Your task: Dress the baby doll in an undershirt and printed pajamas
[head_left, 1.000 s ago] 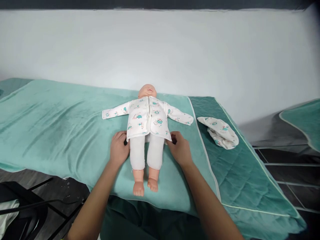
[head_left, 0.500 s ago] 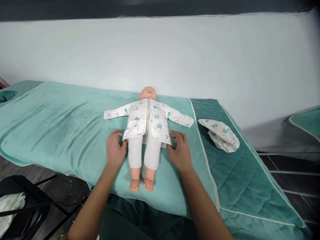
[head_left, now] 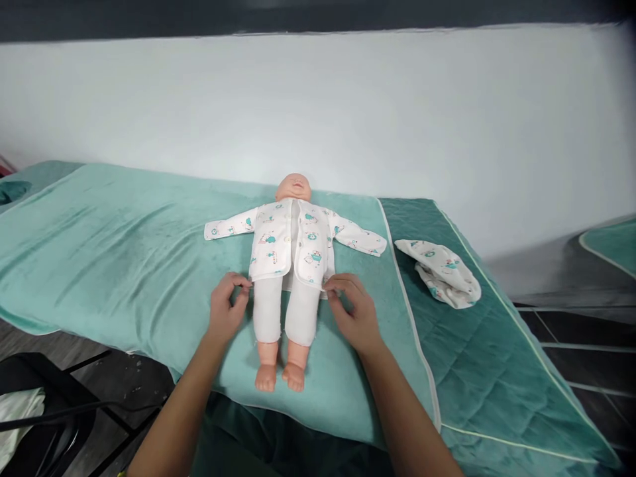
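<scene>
A baby doll (head_left: 294, 188) lies on its back, head toward the wall, arms spread. It wears a white printed baby jacket (head_left: 271, 242) that hangs open down the front, and its legs are wrapped in white cloth (head_left: 301, 311) with the feet bare. My left hand (head_left: 227, 309) pinches the jacket's bottom hem at its left side between thumb and fingers. On the other side, my right hand (head_left: 356, 314) has its fingertips closed on the hem's right side. Both sleeves lie stretched outward, and no doll hands show beyond the cuffs.
A light green blanket (head_left: 124, 265) covers the bed under the doll. To the right, a crumpled printed cloth (head_left: 444, 271) lies on the dark green quilted cover (head_left: 477, 364). A white wall (head_left: 318, 106) stands behind. A black chair (head_left: 50, 397) is at lower left.
Both hands have closed on the jacket hem and moved slightly toward me. The jacket's flared lower edges have been drawn inward and lie straighter over the doll's hips.
</scene>
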`<state>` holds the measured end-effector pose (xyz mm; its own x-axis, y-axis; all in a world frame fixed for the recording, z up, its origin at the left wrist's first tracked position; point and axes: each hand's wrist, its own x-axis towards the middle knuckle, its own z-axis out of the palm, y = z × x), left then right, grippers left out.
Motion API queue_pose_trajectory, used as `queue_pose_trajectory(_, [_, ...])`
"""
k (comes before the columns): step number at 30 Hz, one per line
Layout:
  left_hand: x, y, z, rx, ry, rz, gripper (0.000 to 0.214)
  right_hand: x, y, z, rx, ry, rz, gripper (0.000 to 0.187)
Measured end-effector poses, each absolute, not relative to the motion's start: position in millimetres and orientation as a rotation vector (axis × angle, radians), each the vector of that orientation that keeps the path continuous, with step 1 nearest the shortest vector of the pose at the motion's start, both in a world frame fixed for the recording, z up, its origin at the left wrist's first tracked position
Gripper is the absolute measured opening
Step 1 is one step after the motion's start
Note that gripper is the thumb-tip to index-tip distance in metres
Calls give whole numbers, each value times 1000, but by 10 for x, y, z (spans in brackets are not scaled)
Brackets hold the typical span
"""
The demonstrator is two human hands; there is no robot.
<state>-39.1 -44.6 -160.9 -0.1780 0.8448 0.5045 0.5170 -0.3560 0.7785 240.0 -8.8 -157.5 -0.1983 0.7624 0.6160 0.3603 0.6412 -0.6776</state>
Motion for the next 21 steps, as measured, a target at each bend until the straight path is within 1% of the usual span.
queue_pose_trajectory(2, [-404, -367, -1598, 1508, 1590, 1607, 9, 2431, -36, -1617, -945, -1560, 653, 10])
queue_pose_trajectory(3, [-404, -301, -1589, 1360, 1590, 1633, 11, 2440, 14, -1642, -987, -1397, 741, 12])
queue_pose_trajectory(5, [-394, -121, -1555, 1113, 1529, 1655, 23, 2443, 160, -1677, -1058, -1067, 931, 25])
queue_pose_trajectory(7, [-375, 100, -1506, 948, 1407, 1612, 33, 2418, 348, -1673, -1044, -848, 1150, 31])
queue_pose_trajectory(9, [-349, 333, -1451, 820, 1269, 1519, 36, 2360, 547, -1623, -950, -770, 1352, 28])
queue_pose_trajectory(12, [-290, 648, -1372, 612, 1078, 1357, 35, 2229, 817, -1509, -863, -783, 1571, 24])
queue_pose_trajectory(16, [-162, 926, -1271, 415, 911, 1204, 36, 2077, 1050, -1414, -888, -750, 1736, 28])
queue_pose_trajectory(21, [-25, 1095, -1208, 394, 855, 1186, 30, 2046, 1095, -1374, -849, -790, 1702, 27])
